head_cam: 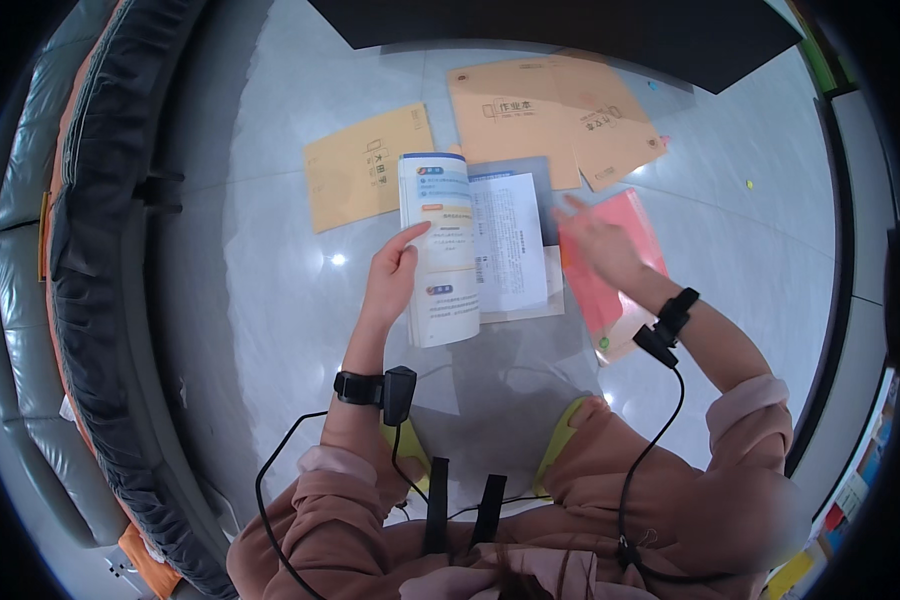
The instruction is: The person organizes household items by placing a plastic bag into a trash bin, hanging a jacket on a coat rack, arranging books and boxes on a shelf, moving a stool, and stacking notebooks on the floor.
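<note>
My left hand (394,276) is at the left edge of an open printed book (442,300), one finger laid across its page. The other fingers are curled and partly hidden. To the right of this page lies a white printed sheet (511,247), partly over a paler paper (555,281) and a grey-blue cover (529,166). Blurred, my right hand (598,241) is over a pink-red booklet (634,225) with its fingers apart and nothing held. Whether it touches the cover I cannot tell.
Tan exercise books (506,131) overlap on the glossy tiled floor (285,300), with a yellow one (352,176) to their left. A dark furniture edge (555,37) crosses the top. A grey sofa (26,300) lines the left. Cables run from both wrist straps (360,388).
</note>
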Demonstrator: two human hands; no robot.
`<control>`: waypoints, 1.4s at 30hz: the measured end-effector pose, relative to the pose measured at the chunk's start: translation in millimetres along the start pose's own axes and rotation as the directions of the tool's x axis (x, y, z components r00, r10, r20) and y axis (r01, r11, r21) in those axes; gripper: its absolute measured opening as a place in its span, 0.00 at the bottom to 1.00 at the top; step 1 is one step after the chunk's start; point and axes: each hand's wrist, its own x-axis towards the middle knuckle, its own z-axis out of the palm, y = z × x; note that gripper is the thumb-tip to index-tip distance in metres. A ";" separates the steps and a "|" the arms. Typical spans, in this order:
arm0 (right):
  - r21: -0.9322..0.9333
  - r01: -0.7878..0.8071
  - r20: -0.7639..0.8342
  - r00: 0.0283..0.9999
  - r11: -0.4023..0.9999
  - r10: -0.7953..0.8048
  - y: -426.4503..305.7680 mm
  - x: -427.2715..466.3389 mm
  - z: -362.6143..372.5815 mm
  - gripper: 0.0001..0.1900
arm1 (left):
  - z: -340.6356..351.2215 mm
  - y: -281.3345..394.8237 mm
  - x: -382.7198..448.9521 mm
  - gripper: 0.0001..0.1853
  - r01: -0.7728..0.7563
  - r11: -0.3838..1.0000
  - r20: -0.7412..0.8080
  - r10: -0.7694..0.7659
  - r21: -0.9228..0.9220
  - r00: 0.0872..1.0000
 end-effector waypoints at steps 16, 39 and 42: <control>0.544 -0.573 0.149 0.785 0.613 0.602 36.6 -38.6 -34.2 0.30 | 0.4 17.4 -9.9 0.21 0.037 0.999 0.174 -0.035 -0.008 0.984; 0.419 -0.191 -0.081 0.966 0.888 0.246 -41.1 -65.0 -191.6 0.12 | 22.7 49.5 -19.6 0.21 0.034 0.995 0.242 -0.012 -0.089 0.970; 0.468 -0.101 -0.267 0.931 0.878 0.249 -74.4 -43.4 -183.9 0.13 | 23.2 45.8 -19.7 0.22 0.122 0.990 0.304 -0.096 -0.068 0.948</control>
